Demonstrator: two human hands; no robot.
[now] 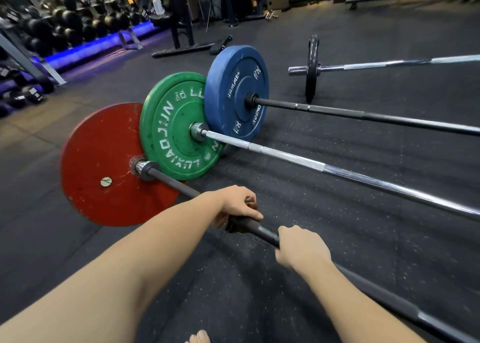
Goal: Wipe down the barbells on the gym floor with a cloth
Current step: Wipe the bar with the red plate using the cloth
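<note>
Left hand [237, 205] is down on the nearest barbell [174, 180], arm stretched long from the lower left, wrist bent, fingers curled over the shaft and thumb laid along it. Under that palm is a dark cloth [233, 227] bunched round the bar, only its lower edge showing. Just beside it, the right hand [302, 249] comes in from the lower right, knuckles up, fist wrapped round the bare dark shaft. A short stretch of bar shows between the two hands.

Out along the bar sits the red plate [104, 166], scuffed, with a small pale round sticker whose mark is too small to read. Next back is the green plate [176, 124], lettered LUXIAOJUN, on a chrome barbell [285, 155]. Then the blue plate [233, 83] reads HAMMER, with its second word half hidden behind the collar, on a black barbell [363, 115]. Farthest off, a fourth silver barbell [389, 63] carries one thin black plate [311, 67], seen edge-on.

All four bars lie on the speckled rubber floor [363, 238] and run off the right edge, their far ends cut off. At far left is a dumbbell rack [65, 23], blurred, its tags unreadable, with blue light glowing beneath. Toes [198, 337] peek in at the bottom edge.
</note>
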